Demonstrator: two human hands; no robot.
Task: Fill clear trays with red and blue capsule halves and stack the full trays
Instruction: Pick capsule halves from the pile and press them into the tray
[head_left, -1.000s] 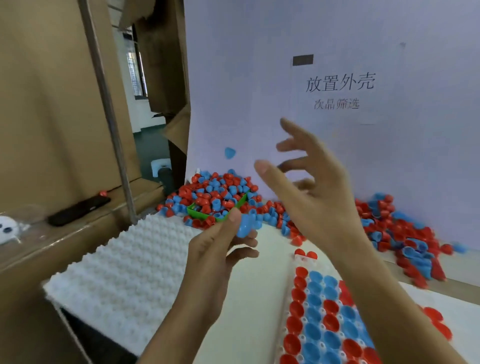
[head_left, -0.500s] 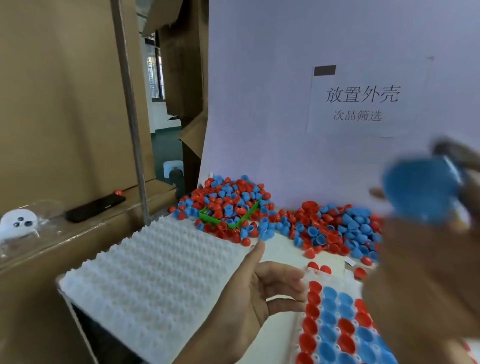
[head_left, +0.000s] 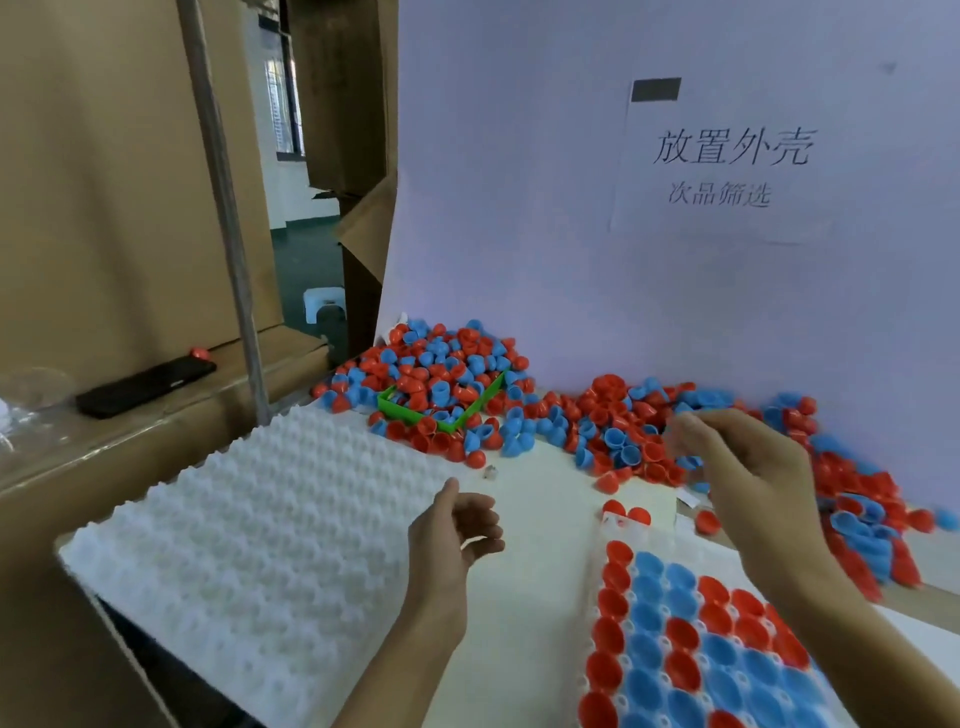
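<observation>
While tray is part filled, refill step is judged underway: right hand is held over capsule pile behind tray, fingers blurred, grasp not discernible; left hand loosely curled, nothing held. Next, one half must be pinched.

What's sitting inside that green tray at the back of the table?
The green tray holds loose red and blue capsule halves, heaped over its rim and spilling around it. Its floor and far walls are buried under the pile, so anything underneath cannot be seen.

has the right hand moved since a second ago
Yes. The right hand was raised in front of the white backboard, fingers spread; now it is down at the capsule pile along the board's foot.
</observation>
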